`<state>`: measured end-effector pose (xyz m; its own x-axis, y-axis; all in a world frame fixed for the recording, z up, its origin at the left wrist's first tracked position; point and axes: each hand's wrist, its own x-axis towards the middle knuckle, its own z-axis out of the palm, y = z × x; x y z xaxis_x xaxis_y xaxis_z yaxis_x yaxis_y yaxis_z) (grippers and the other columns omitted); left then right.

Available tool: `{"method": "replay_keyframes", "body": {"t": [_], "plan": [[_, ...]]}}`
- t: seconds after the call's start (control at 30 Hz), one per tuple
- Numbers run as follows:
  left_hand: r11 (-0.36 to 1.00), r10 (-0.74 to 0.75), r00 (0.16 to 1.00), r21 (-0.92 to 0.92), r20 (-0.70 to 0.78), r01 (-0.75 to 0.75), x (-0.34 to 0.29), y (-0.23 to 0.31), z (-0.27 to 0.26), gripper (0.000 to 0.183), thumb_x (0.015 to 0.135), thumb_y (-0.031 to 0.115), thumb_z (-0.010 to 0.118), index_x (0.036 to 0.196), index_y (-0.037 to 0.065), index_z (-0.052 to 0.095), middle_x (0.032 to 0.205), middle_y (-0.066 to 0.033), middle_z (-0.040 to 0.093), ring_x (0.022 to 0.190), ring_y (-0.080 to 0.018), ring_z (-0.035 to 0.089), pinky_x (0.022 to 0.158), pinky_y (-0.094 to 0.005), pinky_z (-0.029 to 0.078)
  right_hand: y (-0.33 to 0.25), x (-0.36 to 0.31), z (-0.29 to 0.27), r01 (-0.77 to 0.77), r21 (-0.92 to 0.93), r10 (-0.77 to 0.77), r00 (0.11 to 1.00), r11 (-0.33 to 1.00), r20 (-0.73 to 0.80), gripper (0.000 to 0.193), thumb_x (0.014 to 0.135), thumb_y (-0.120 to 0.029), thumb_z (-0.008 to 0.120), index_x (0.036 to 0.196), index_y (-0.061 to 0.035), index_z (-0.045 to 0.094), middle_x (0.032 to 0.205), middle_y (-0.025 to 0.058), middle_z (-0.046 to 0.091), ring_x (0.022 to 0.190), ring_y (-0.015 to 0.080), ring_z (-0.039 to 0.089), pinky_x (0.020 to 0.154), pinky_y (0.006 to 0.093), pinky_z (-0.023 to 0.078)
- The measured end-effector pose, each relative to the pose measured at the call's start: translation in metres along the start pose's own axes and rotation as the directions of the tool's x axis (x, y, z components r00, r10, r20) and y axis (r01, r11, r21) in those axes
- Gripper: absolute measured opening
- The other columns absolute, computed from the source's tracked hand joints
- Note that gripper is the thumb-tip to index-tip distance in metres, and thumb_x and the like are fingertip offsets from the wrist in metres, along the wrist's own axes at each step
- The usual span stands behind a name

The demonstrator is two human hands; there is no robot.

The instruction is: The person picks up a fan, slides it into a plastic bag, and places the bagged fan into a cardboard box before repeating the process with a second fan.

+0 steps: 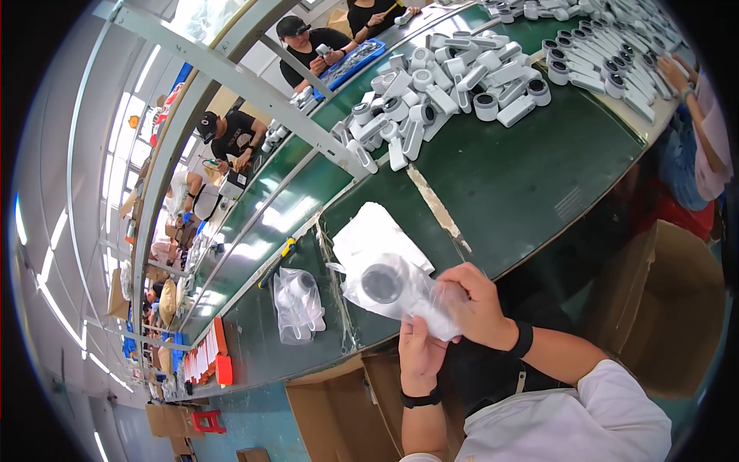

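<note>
A white handheld device (385,285) with a round, grey-faced head sits inside a clear plastic bag, tilted over the near edge of the green table. My left hand (421,354) grips the bag's lower end from below, thumb up. From the right, my right hand (479,309) closes on the bag around the handle, its fingers slightly blurred. Under and behind the device lies a stack of white plastic bags (377,235). Left of it, another bagged device (298,306) rests flat on the table.
A large heap of white devices (446,85) covers the table's far side. A yellow-handled tool (289,247) lies by a metal shelf frame (254,65). Open cardboard boxes (339,408) stand below the near edge and at right (662,308). Co-workers sit across and at the right.
</note>
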<state>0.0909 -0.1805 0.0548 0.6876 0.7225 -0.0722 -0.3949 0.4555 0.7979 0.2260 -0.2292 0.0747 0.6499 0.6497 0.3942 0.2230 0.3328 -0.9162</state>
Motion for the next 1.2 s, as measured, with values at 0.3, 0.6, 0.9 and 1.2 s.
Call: {"method": "replay_keyframes", "body": {"t": [0.3, 0.6, 0.9, 1.2], "plan": [[0.968, 0.231, 0.972, -0.092, -0.037, -0.233, -0.007, 0.016, -0.022, 0.054, 0.097, 0.032, 0.052, 0.141, 0.007, 0.032, 0.122, -0.0147, 0.055, 0.090, -0.0274, 0.061, 0.059, -0.0347, 0.050, 0.012, -0.015, -0.012, 0.279, -0.072, -0.270, 0.956, 0.958, 0.112, 0.014, 0.081, 0.000, 0.068, 0.094, 0.0006, 0.069, 0.074, 0.0105, 0.064, 0.058, 0.0180, 0.060, 0.052, 0.0264, 0.046], [0.940, 0.247, 0.936, -0.172, -0.253, -0.294, -0.005, 0.021, -0.031, 0.047, 0.099, 0.026, 0.050, 0.140, 0.009, 0.034, 0.132, -0.0146, 0.051, 0.103, -0.0316, 0.060, 0.068, -0.0415, 0.057, -0.002, -0.020, -0.011, -0.001, 0.019, -0.003, 0.978, 1.000, 0.208, 0.021, 0.074, -0.012, 0.077, 0.090, -0.0039, 0.065, 0.082, 0.0049, 0.061, 0.067, 0.0137, 0.057, 0.058, 0.0256, 0.046], [0.953, 0.152, 0.973, -0.234, -0.176, -0.191, -0.004, 0.010, -0.043, 0.047, 0.095, 0.011, 0.046, 0.141, 0.008, 0.037, 0.135, -0.0142, 0.050, 0.122, -0.0285, 0.051, 0.100, -0.0429, 0.046, -0.003, -0.012, 0.025, 0.547, -0.147, -0.505, 0.827, 0.824, 0.248, 0.029, 0.067, -0.013, 0.079, 0.093, -0.0071, 0.068, 0.092, 0.0063, 0.061, 0.081, 0.0243, 0.058, 0.071, 0.0343, 0.050], [0.856, 0.200, 0.977, -0.472, -0.072, -0.210, -0.011, 0.029, -0.049, 0.048, 0.095, 0.013, 0.045, 0.142, 0.011, 0.038, 0.130, -0.0114, 0.057, 0.127, -0.0312, 0.046, 0.102, -0.0559, 0.036, -0.014, -0.024, 0.012, 0.437, 0.028, -0.417, 0.835, 0.899, 0.360, 0.014, 0.070, -0.006, 0.077, 0.081, -0.0080, 0.068, 0.062, 0.0011, 0.060, 0.054, 0.0177, 0.059, 0.048, 0.0263, 0.046]]}}
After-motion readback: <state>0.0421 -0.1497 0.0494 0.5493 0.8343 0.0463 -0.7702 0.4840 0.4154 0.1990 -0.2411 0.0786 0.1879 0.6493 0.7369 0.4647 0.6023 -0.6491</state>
